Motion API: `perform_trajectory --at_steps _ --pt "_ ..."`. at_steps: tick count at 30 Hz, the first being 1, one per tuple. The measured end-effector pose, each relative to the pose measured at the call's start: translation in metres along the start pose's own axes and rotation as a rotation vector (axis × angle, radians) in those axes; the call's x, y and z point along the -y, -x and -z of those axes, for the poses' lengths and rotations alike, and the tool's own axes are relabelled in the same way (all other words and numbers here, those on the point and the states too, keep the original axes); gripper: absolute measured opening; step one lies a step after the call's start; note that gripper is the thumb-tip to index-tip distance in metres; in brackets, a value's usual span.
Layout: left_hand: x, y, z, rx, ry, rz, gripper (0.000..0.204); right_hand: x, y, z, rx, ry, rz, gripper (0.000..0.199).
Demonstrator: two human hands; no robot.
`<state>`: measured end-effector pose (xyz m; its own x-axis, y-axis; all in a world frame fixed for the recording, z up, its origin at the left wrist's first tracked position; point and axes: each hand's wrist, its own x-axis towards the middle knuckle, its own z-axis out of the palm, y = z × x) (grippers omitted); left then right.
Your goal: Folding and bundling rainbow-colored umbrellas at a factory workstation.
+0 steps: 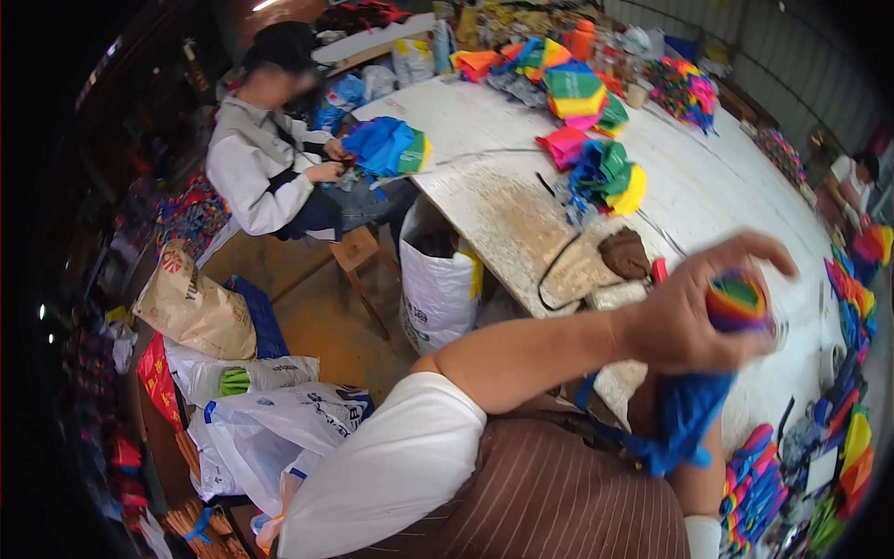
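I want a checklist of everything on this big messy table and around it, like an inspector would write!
Surface: large white worktable, worn and stained near its front edge.
Job's things: rolled rainbow-coloured fabric piece with blue cloth hanging below it.
Clutter: piles of bright multicoloured fabric pieces across the table, a brown cap-like item, more coloured pieces at the right edge.
Hands: left hand wraps the rainbow roll; right hand mostly hidden behind the blue cloth.
Cables: thin black cord looping over the table's front edge.
Surroundings: seated person in white jacket handling blue fabric, white sack, plastic bags on the floor.
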<state>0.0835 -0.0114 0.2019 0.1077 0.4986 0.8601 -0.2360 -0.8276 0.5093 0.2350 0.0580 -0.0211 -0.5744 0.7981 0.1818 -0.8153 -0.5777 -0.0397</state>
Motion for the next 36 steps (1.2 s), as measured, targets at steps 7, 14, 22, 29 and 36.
perform_trajectory --at_steps 7,14,22,29,36 --pt "0.028 0.022 0.042 -0.269 0.467 0.404 0.050 -0.014 -0.011 -0.142 0.388 1.681 -0.456 0.067" --pt "0.093 0.060 0.066 -0.456 0.279 0.570 0.060 -0.004 -0.009 -0.091 0.107 1.752 -0.248 0.053" --pt "0.098 0.106 0.040 -0.424 0.745 0.729 0.032 0.007 0.005 -0.097 0.145 1.539 -0.659 0.052" --pt "0.070 0.062 0.056 -0.393 0.152 0.608 0.033 0.004 0.019 -0.118 0.175 2.005 0.016 0.081" --pt "0.064 0.058 0.073 -0.557 0.249 0.422 0.020 -0.027 0.049 -0.178 0.449 2.079 -0.138 0.018"
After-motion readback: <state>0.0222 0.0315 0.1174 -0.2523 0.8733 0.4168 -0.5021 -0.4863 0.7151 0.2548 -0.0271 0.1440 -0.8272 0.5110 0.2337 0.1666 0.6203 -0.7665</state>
